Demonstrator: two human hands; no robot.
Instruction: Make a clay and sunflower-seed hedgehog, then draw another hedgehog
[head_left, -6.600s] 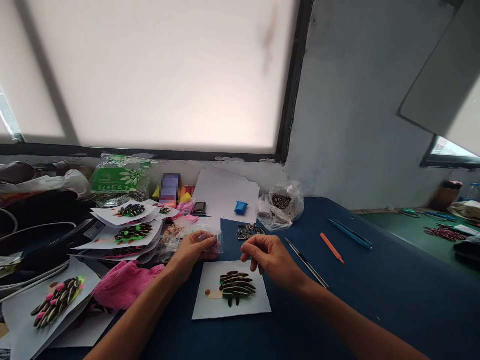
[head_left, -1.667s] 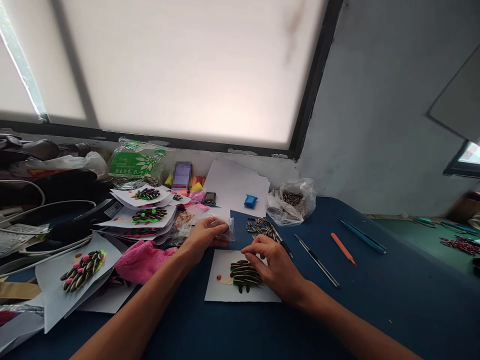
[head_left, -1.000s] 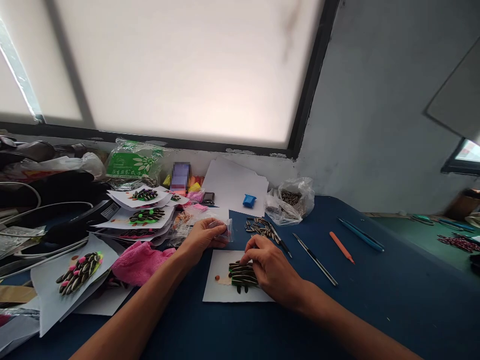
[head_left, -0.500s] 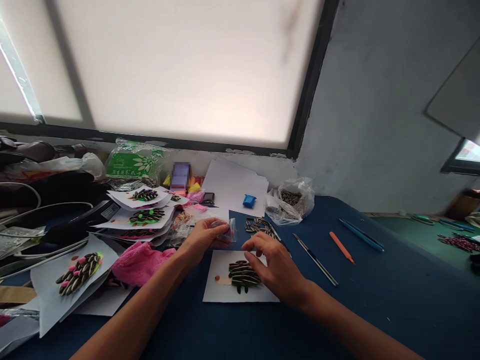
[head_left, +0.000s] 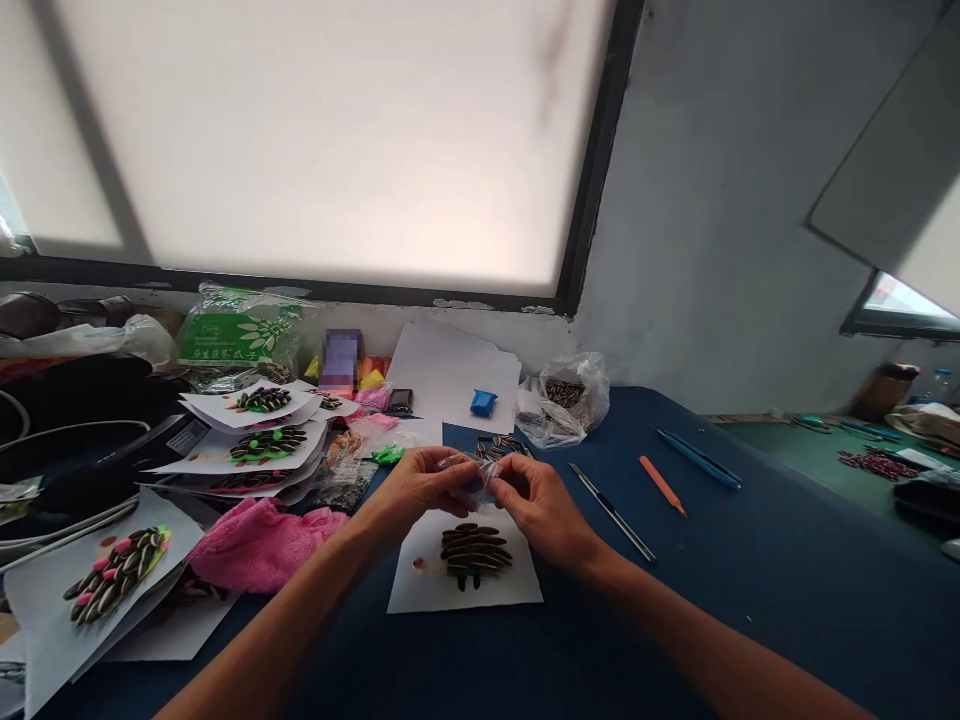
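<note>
Both hands meet over the table at a small clear plastic bag [head_left: 480, 482]. My left hand [head_left: 427, 482] pinches one side of it, and my right hand [head_left: 534, 502] grips the other side with thumb and fingers. Something dark or purplish shows inside, too small to name. Just below the hands lies a white card [head_left: 412, 598] bearing a hedgehog made of sunflower seeds [head_left: 476, 550], with a pale clay snout. Loose sunflower seeds [head_left: 504, 445] lie beyond the hands, partly covered by them.
Finished seed-hedgehog cards [head_left: 45, 590] and a pink cloth [head_left: 266, 550] lie at left. A blue clay packet [head_left: 484, 402] rests on white paper [head_left: 442, 355]. To the right are a craft knife [head_left: 615, 515], an orange pen-like tool [head_left: 663, 486], blue tweezers [head_left: 697, 460] and a bag of seeds [head_left: 574, 395].
My right hand has moved up from over the card and taken hold of the small bag beside my left hand. The hedgehog card is now more uncovered. The view has shifted slightly right.
</note>
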